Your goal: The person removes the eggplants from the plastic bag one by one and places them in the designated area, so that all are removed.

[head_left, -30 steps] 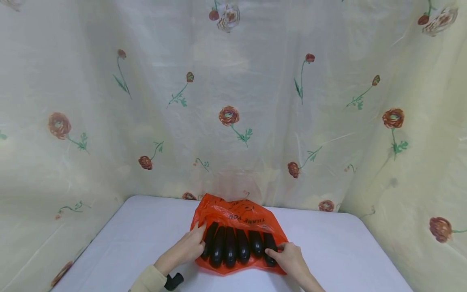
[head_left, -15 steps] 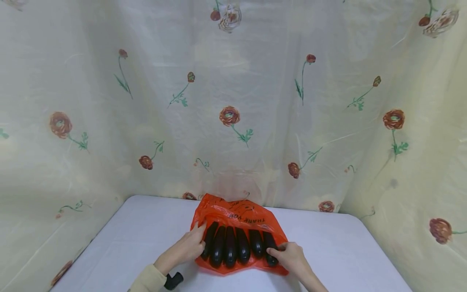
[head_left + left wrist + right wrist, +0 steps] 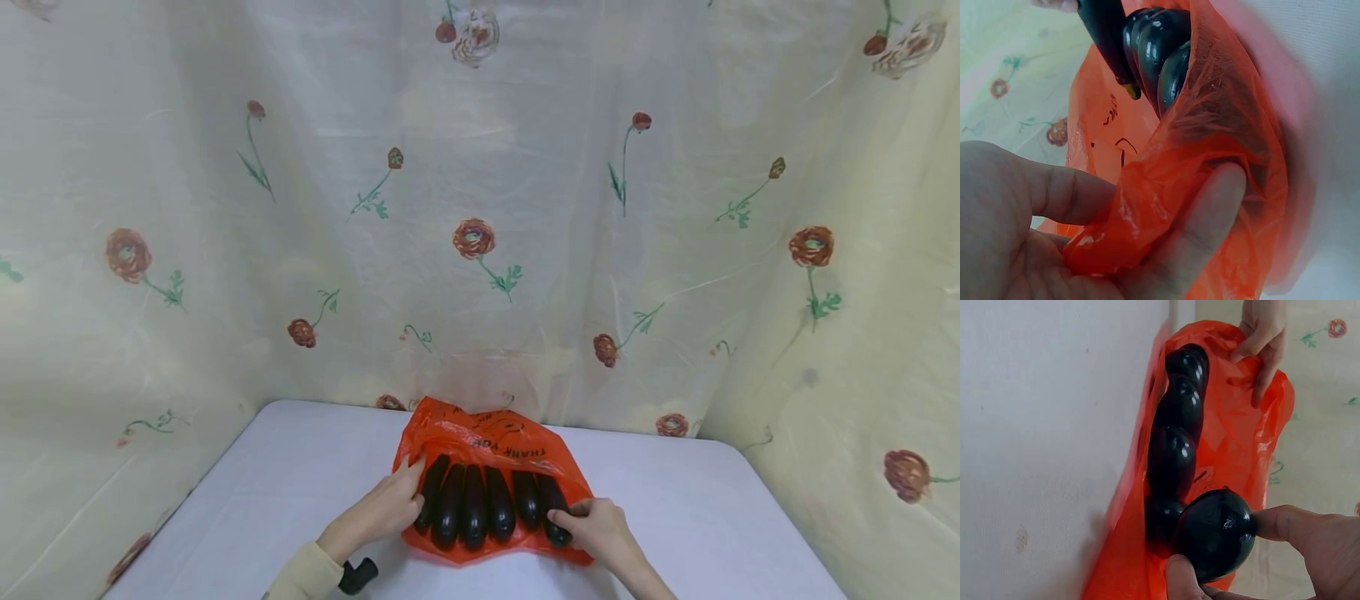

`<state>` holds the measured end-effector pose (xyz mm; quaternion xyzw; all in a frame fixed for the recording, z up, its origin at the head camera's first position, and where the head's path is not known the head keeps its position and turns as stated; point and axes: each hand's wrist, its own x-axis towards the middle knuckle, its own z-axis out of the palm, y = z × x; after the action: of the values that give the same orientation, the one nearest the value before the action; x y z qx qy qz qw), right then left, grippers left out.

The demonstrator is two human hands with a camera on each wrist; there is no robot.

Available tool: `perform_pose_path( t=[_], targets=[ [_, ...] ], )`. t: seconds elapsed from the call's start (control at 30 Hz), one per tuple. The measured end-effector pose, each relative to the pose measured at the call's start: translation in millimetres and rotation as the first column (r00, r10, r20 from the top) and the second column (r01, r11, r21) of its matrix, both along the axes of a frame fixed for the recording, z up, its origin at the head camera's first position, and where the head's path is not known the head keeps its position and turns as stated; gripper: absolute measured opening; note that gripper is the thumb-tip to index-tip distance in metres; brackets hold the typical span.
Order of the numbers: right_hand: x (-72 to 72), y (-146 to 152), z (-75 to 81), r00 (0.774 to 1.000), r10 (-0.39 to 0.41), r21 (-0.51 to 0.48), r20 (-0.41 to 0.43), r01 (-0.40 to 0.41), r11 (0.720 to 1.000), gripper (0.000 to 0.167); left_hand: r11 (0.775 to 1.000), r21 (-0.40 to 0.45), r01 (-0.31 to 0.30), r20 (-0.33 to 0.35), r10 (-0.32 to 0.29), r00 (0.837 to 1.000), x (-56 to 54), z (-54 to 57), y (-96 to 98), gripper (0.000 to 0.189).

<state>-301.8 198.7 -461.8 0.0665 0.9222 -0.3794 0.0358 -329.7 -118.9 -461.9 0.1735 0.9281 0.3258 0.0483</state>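
A red plastic bag point(image 3: 480, 429) with black "THANK YOU" print lies on the table, its mouth towards me. Several dark, glossy eggplants point(image 3: 474, 508) sit side by side in the mouth. My left hand point(image 3: 384, 503) grips the bag's left edge; in the left wrist view the crumpled film point(image 3: 1147, 200) runs between thumb and fingers. At the right end of the row, my right hand point(image 3: 600, 529) holds the last eggplant point(image 3: 553, 493) near its rounded end. The right wrist view has this eggplant point(image 3: 1219, 532) between thumb and fingers, raised above its neighbour point(image 3: 1163, 519).
The white table point(image 3: 697, 517) extends to both sides of the bag. A flower-printed curtain point(image 3: 540, 250) hangs behind and along both sides. A black object point(image 3: 358, 577) shows beside the left wrist, next to a cream sleeve point(image 3: 307, 573).
The rightmost eggplant has tilted slightly, its far end shifting left against its neighbour, while my right hand has edged right. My left hand keeps its hold on the bag.
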Motion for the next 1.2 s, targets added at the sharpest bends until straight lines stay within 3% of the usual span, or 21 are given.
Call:
perform_pose_path(
  t=[0.23,0.5,0.67,0.93,1.2],
  targets=[
    [7.8,1,2.6,1.0,0.008,-0.014,0.026,-0.008,1.0,0.048,1.0,-0.023,0.006,-0.021,-0.007,1.0,-0.6,-0.4,0.4,0.066],
    [11.2,0,4.5,0.998,0.019,-0.003,0.054,-0.019,1.0,0.053,0.999,0.024,0.022,0.01,-0.022,1.0,0.3,0.3,0.6,0.066],
    [15.7,4,5.1,0.998,0.055,0.001,0.03,-0.055,0.998,0.041,1.0,0.024,0.019,0.026,-0.02,0.999,-0.7,-0.1,-0.1,0.066],
    [20.3,1,7.2,0.991,0.115,-0.003,0.069,-0.115,0.993,0.034,1.0,0.003,0.008,0.014,-0.008,1.0,-1.6,-0.8,-2.0,0.064],
    [27.8,-2,18.8,0.976,0.189,-0.027,0.108,-0.188,0.982,0.026,1.0,0.0,0.0,0.03,0.0,1.0,-1.7,-0.3,-3.0,0.064]
  ],
)
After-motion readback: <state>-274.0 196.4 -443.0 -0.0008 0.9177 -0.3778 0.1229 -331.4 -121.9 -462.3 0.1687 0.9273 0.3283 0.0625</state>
